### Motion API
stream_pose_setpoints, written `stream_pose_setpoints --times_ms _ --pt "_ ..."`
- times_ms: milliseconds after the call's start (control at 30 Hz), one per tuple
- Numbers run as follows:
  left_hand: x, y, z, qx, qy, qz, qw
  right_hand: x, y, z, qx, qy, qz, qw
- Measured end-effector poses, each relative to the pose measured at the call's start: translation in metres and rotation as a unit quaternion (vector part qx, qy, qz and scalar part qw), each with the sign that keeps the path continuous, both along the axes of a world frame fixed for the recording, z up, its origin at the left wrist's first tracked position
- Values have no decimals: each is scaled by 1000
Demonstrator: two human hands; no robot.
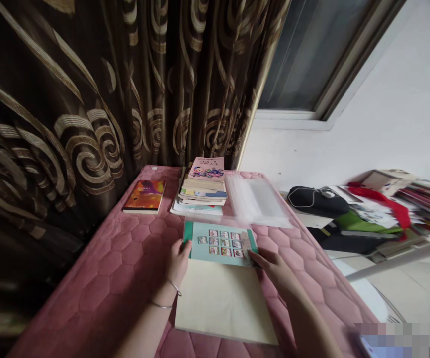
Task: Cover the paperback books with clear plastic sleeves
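Observation:
A book (218, 241) with a teal cover and small picture squares lies on the pink quilted table (125, 258), partly slid into a clear plastic sleeve. A cream sheet or cover (224, 303) overlaps its near half. My left hand (178, 261) grips the book's left edge, fingers curled over it; thin bracelets circle that wrist. My right hand (272, 266) pinches the right edge near the book's lower corner.
A stack of books (204, 186) stands at the table's far end, an orange book (144, 195) to its left, clear plastic sleeves (255, 201) to its right. A dark swirl-patterned curtain (88, 99) hangs behind. A cluttered surface with a black pouch (313, 199) lies at right.

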State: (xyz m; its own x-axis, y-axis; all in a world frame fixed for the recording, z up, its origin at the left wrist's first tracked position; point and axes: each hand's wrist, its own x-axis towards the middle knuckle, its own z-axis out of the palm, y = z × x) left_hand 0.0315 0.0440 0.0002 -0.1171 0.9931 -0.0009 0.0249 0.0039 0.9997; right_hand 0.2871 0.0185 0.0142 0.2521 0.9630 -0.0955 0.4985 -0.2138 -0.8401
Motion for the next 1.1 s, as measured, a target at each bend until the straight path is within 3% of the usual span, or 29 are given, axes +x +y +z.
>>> stream_pose_setpoints --times_ms 233,567,800,1100 --pt "0 -1 4 -6 -24 3 1000 -5 4 -1 -14 13 -2 1000" --pt "1 2 -4 17 24 6 1000 0 -1 0 -2 71 27 997" --pt "0 1 -8 20 20 21 999 -9 1 2 3 27 -18 999" --pt "0 1 -10 28 20 -8 999 -3 -3 3 0 86 36 996"
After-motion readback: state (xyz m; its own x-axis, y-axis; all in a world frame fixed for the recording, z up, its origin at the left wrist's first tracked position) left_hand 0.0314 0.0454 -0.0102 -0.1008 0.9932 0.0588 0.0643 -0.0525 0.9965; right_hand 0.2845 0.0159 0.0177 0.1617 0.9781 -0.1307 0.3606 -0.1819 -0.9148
